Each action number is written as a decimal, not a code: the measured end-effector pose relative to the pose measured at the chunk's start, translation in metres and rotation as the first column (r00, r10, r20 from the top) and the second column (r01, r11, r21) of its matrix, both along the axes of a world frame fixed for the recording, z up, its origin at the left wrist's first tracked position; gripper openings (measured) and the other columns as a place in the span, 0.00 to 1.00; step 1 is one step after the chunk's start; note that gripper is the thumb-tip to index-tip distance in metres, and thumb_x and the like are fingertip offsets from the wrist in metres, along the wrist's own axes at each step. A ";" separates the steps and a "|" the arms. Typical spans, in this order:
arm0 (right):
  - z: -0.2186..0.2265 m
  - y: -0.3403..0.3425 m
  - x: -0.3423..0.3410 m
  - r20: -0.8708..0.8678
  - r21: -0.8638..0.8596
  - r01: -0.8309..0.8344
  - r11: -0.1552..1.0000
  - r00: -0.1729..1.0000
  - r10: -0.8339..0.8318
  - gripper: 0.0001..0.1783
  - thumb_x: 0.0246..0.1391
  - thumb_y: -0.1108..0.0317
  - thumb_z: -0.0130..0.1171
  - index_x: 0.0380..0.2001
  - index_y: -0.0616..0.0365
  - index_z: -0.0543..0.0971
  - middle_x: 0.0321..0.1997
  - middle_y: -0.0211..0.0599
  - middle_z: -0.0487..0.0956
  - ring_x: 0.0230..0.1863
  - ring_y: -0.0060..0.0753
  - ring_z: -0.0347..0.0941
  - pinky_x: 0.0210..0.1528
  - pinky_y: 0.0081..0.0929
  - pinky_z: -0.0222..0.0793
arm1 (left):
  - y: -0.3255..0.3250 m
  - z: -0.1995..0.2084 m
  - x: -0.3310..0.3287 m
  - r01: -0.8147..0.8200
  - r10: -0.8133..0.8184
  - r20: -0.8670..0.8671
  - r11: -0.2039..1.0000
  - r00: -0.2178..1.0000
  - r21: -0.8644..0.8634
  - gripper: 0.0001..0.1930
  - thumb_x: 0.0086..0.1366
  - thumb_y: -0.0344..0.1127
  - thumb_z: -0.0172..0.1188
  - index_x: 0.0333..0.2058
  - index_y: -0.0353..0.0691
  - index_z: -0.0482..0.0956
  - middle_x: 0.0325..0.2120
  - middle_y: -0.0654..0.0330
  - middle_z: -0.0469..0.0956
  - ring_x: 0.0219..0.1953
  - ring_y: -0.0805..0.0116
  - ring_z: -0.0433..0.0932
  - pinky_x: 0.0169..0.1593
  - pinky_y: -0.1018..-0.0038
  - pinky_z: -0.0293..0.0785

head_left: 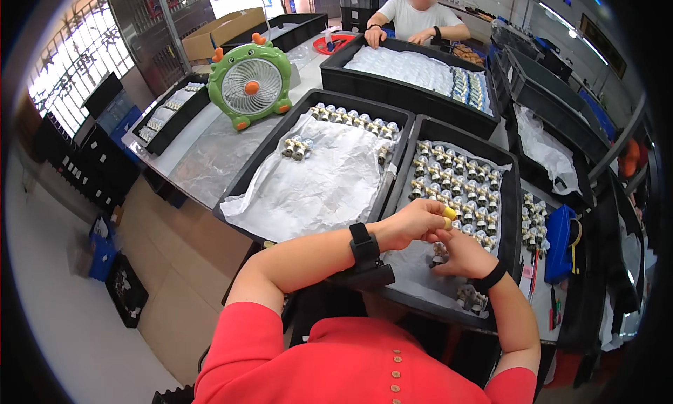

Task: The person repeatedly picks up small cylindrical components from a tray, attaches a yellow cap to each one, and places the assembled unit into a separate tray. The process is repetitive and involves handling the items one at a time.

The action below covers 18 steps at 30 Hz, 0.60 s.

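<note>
While L hand bunches narrow & R hand half-curls by fittings (can't tell if either's holding any), R tray looks mostly filled, L tray mostly bare.

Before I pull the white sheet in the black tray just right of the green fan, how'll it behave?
The white sheet is probably floppy, given its creases and crumpled edge. Pulling it would likely shift or tip the small parts resting on it.

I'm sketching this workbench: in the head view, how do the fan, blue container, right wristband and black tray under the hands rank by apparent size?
Largest to smallest:
1. Black tray
2. Green frog-shaped fan
3. Blue container
4. Black wristband
</note>
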State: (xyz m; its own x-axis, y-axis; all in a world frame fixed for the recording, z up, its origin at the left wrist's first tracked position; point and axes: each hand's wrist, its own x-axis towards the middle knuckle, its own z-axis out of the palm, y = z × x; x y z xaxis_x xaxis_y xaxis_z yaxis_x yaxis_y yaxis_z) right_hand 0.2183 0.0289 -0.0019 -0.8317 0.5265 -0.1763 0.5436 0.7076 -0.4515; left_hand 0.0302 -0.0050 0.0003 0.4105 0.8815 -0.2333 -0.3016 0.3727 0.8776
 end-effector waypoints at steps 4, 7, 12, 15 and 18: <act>0.012 0.005 -0.002 -0.040 -0.098 0.029 0.995 0.999 -0.033 0.33 0.33 0.58 0.66 0.45 0.59 0.71 0.44 0.48 0.69 0.46 0.47 0.69 0.47 0.35 0.67 | 0.007 0.025 -0.028 -0.028 0.036 -0.051 0.988 0.998 0.151 0.14 0.62 0.34 0.56 0.46 0.39 0.73 0.36 0.65 0.77 0.34 0.80 0.76 0.37 0.83 0.70; 0.012 0.008 0.002 -0.085 -0.112 0.042 0.993 0.995 -0.051 0.31 0.34 0.60 0.66 0.45 0.58 0.71 0.43 0.46 0.69 0.44 0.47 0.69 0.47 0.34 0.67 | 0.027 0.038 -0.069 -0.062 0.276 -0.400 0.880 0.874 0.471 0.12 0.62 0.31 0.54 0.43 0.37 0.76 0.33 0.65 0.78 0.32 0.79 0.75 0.35 0.81 0.70; 0.021 0.009 -0.003 -0.131 -0.128 0.034 0.991 0.990 -0.051 0.29 0.36 0.62 0.66 0.45 0.57 0.72 0.43 0.44 0.69 0.46 0.44 0.67 0.48 0.31 0.65 | 0.018 0.021 -0.135 0.276 0.496 -0.838 0.792 0.228 0.544 0.18 0.55 0.40 0.59 0.45 0.43 0.77 0.41 0.52 0.76 0.42 0.57 0.75 0.45 0.66 0.71; 0.022 0.013 -0.006 -0.139 -0.131 0.034 0.991 0.989 -0.053 0.29 0.36 0.62 0.67 0.46 0.57 0.72 0.44 0.43 0.69 0.47 0.44 0.67 0.50 0.31 0.64 | 0.006 0.006 -0.145 0.355 0.307 -0.946 0.877 0.104 0.324 0.28 0.51 0.47 0.63 0.52 0.48 0.72 0.49 0.52 0.69 0.53 0.54 0.68 0.53 0.54 0.62; 0.023 0.014 -0.008 -0.168 -0.144 0.051 0.988 0.983 -0.076 0.30 0.36 0.63 0.67 0.46 0.58 0.72 0.45 0.43 0.69 0.49 0.44 0.67 0.52 0.31 0.63 | -0.001 0.023 -0.139 0.372 0.124 -0.988 0.916 0.089 0.148 0.34 0.50 0.45 0.64 0.57 0.48 0.66 0.54 0.50 0.64 0.59 0.55 0.60 0.58 0.40 0.51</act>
State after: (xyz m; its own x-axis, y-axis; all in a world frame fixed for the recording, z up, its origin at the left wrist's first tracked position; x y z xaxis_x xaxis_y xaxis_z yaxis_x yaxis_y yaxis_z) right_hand 0.2104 0.0429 0.0207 -0.8216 0.5598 -0.1079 0.4907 0.5982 -0.6335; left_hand -0.1091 -0.0064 0.0230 0.1491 0.9474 -0.2833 0.9226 -0.0302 0.3845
